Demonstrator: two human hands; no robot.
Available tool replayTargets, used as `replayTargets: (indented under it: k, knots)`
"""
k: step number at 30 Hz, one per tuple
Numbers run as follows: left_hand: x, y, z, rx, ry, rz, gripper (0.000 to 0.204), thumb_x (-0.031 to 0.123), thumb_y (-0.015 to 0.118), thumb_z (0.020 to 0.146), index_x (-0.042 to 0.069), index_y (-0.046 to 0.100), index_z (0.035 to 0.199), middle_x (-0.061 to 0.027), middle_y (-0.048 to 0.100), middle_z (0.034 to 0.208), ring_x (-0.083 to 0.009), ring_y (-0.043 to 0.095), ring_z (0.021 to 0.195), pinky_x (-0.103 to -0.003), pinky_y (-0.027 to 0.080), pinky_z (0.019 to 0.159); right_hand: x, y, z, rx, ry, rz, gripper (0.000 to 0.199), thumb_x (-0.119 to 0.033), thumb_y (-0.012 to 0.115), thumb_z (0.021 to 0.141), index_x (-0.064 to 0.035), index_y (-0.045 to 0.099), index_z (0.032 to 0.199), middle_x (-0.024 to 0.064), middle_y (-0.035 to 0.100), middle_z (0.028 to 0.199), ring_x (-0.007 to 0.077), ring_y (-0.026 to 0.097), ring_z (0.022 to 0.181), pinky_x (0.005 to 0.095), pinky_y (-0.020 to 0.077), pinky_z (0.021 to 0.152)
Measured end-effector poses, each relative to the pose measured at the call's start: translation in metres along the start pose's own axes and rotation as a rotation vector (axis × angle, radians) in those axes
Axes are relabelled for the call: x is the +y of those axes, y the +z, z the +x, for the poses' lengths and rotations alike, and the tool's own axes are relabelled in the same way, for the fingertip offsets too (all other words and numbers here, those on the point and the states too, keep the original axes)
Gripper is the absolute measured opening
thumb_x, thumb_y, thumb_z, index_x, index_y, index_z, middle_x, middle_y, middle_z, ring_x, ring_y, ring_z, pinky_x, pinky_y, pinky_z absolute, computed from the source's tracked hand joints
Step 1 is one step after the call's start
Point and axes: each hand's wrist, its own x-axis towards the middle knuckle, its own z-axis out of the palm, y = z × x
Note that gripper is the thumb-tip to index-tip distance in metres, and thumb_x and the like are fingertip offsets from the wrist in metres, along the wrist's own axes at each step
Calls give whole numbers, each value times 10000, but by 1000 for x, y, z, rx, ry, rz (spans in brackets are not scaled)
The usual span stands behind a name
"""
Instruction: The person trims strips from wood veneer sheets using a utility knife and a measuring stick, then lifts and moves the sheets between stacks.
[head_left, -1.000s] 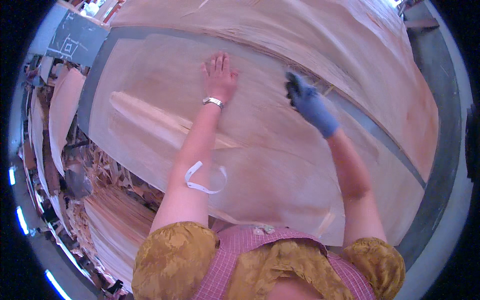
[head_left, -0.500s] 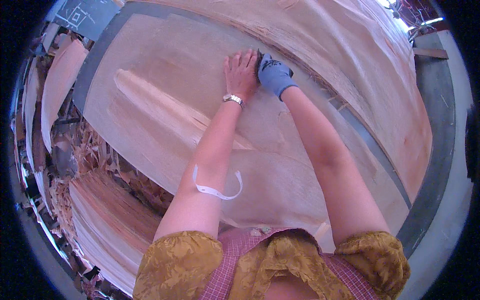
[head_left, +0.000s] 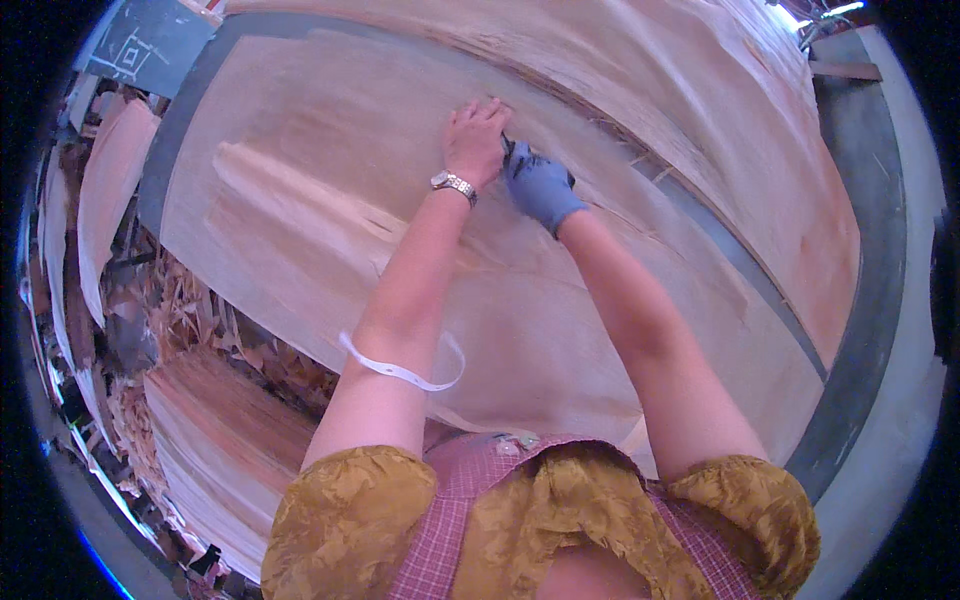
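Pale veneer sheet (head_left: pixel 330 230) covers the whole desk (head_left: pixel 860 250), with more sheets stacked beyond it and splintered offcuts (head_left: pixel 190 310) heaped along the left edge; both hands now meet at the sheet's far side, where a second ago they were set apart; the bare left hand (head_left: pixel 475 140), a watch (head_left: pixel 453 184) at its wrist, lies flat and open, pressing the veneer down; the right hand (head_left: pixel 540 185), in a blue glove, has slid over to touch it and is closed around a small dark tool, too hidden to name; I judge the work has narrowed to one spot on the sheet; a white band (head_left: pixel 400 368) loops round the left forearm.
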Motion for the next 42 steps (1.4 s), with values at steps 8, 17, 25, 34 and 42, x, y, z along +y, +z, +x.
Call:
replayTargets:
  k: [8,17,25,34,42]
  knots:
    - [19,-19,-15,20,-40,90,489,393,603,867,148,569,1288,-66,476,1435,-322,394,1339,-486,296,1111,12,-22,-143,-310,224,-11,300,-265,408,984,-25,450,1158,177,681,749,339,672,618,482,493,493]
    - [125,9,-70,-76,71,-46,663,412,699,799,109,513,1359,-132,434,1459,-333,354,1368,-480,282,1128,75,-31,-207,-246,-6,62,213,-252,396,969,-92,507,1053,166,672,747,352,661,612,522,481,510]
    - [230,65,-78,9,151,396,550,326,545,918,200,428,1441,-91,404,1489,-313,293,1414,-535,198,1148,161,-45,-288,-275,-97,46,201,-251,450,952,-150,521,1111,148,656,730,342,642,595,499,452,486]
    - [291,107,-92,91,245,18,480,323,517,935,282,475,1411,-54,382,1502,-280,295,1413,-502,161,1167,287,-63,-321,-354,-311,-23,194,-280,441,957,-188,582,1052,132,646,692,341,643,602,490,478,539]
    - [303,100,-91,95,261,61,457,312,542,929,274,509,1384,-36,390,1503,-268,324,1399,-480,181,1161,486,-114,-389,-334,-92,-337,204,-411,488,947,-278,623,1023,131,640,687,324,640,605,454,491,643]
